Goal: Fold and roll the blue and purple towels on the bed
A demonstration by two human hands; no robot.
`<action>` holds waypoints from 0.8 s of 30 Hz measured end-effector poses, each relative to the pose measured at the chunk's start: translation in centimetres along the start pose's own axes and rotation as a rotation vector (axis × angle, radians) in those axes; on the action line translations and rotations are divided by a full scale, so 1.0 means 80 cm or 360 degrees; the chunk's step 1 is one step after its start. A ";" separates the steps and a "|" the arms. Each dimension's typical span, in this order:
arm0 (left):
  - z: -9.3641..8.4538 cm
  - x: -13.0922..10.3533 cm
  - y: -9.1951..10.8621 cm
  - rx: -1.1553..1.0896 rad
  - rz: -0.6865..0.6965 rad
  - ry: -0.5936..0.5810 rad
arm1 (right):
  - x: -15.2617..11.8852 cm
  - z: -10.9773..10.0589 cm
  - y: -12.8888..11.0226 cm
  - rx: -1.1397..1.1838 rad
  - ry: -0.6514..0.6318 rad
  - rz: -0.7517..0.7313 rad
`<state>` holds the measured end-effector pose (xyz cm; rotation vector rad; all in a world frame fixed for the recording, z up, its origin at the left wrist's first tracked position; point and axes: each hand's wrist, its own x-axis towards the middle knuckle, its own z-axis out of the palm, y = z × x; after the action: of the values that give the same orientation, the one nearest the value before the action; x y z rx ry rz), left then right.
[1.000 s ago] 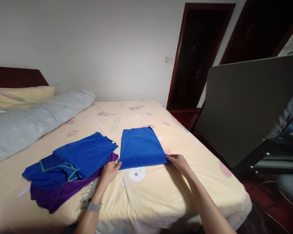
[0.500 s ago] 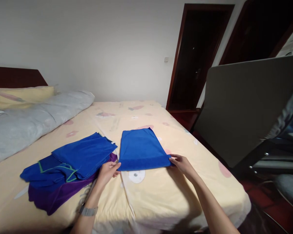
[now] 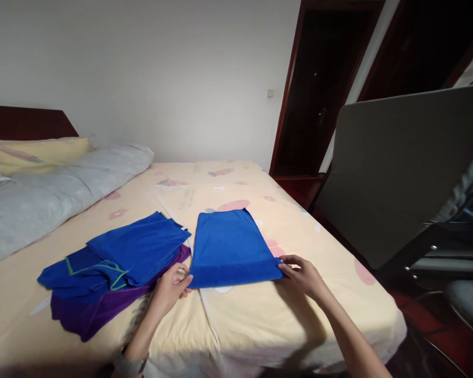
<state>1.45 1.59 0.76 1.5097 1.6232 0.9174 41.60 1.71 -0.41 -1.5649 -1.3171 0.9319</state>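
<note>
A blue towel (image 3: 230,239) lies flat on the bed in front of me, with a darker folded band along its near edge. The left end of that band is pinched between the thumb and fingers of my left hand (image 3: 172,286). At the opposite end, my right hand (image 3: 302,275) grips the near right corner in the same way. To the left of my left hand is a loose pile of blue cloths (image 3: 137,244), some with green edging. A purple cloth (image 3: 98,312) shows beneath them.
The bed (image 3: 260,325) has a cream printed sheet. A pale rolled quilt (image 3: 71,178) and a yellow pillow (image 3: 43,157) lie at the far left. Beyond the bed's right edge stands a large grey panel (image 3: 398,168), with a dark door (image 3: 327,94) behind it.
Both hands have drawn the towel's near edge slightly toward me, the right one also a little outward. The cloth pile lies as before; the view has shifted slightly.
</note>
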 end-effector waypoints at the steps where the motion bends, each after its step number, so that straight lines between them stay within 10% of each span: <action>1: -0.002 -0.003 -0.001 0.0026 0.0009 -0.0020 | -0.004 -0.001 -0.002 -0.0039 -0.0017 -0.0007; 7: -0.012 -0.028 -0.009 0.0570 0.0132 0.0104 | -0.025 0.005 -0.004 -0.0629 -0.0046 -0.0128; 11: -0.003 -0.040 0.009 0.0966 0.0660 0.0460 | -0.034 0.025 -0.018 -0.1043 0.0231 -0.0501; 17: 0.050 -0.032 0.035 0.1220 0.1603 -0.0079 | -0.048 0.112 -0.036 -0.1137 -0.0319 -0.1388; 24: 0.065 -0.015 0.008 0.1380 0.1665 -0.0194 | -0.046 0.144 -0.019 -0.1299 -0.0395 -0.1587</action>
<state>6.38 0.58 -1.12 3.0871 1.0951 0.5545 29.83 -0.16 -2.96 -1.0345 -2.4978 -0.0889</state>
